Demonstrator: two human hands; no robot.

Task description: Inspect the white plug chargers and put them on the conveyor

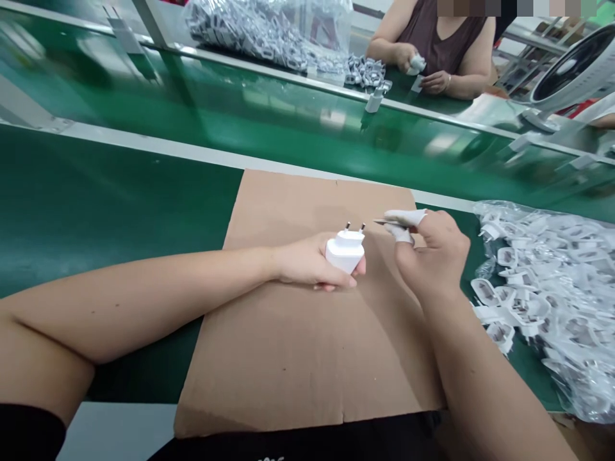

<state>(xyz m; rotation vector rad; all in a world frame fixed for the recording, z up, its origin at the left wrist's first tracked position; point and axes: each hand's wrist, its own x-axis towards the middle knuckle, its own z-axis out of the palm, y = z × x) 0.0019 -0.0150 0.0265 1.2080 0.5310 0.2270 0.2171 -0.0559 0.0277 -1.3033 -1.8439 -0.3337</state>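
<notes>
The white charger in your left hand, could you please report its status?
Left hand closed on white charger, prongs up. Right hand apart, holding thin pointed tool. Nothing visible between them.

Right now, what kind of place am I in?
Probably a factory assembly line: a green conveyor-like surface runs past, a heap of white plastic parts lies at the right, and a person across the line handles small pieces too.

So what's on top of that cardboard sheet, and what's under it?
The left hand, holding a white plug, and the right hand, pinching a thin tool, are over the cardboard sheet. Green tabletop shows on both sides; anything directly beneath is covered.
</notes>
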